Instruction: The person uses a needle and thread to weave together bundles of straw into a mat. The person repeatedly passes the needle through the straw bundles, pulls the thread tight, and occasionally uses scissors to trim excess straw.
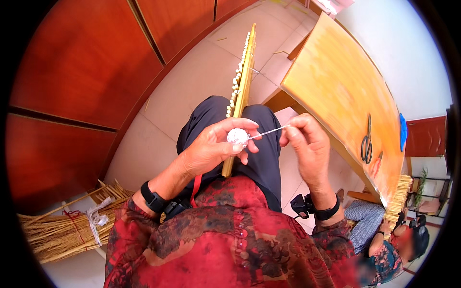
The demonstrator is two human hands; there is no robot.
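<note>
My left hand (216, 149) holds a small round white ball of cord (237, 136) between thumb and fingers, over my lap. A thin pale strand runs taut from the ball to my right hand (305, 141), whose thumb and forefinger pinch it. Beneath the ball a long yellow wooden bar (248, 72) lies lengthwise over my dark trousers, with a row of small pale knobs (235, 86) along its left side.
A wooden table (336, 72) at right carries black scissors (367, 144), an orange-handled tool (376, 165) and a blue item (403, 132). Straw bundles (67, 230) lie lower left. Red wooden panels (81, 62) line the left. Another person (384, 254) sits at lower right beside more straw.
</note>
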